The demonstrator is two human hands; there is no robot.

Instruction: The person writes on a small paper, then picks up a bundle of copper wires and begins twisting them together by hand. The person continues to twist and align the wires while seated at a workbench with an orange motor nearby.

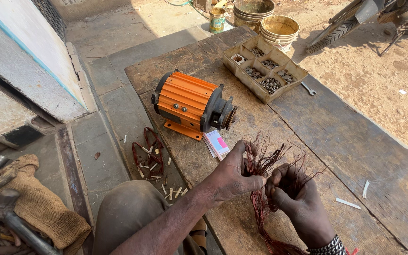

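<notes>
Head view: both hands work at the near edge of the wooden desk. The left grip is clenched on a bundle of reddish copper wire, and the right grip grasps the same wire just beside it. An orange motor stands near the desk's left edge, a compartment tray at the far edge.

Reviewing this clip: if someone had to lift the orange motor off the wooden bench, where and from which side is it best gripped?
Probably by the ribbed orange motor body, from above, hands wrapping its two long sides. It lies on its side on a flat foot plate, with the toothed sprocket projecting at the right end; avoid that end, the teeth give a poor hold.
</notes>
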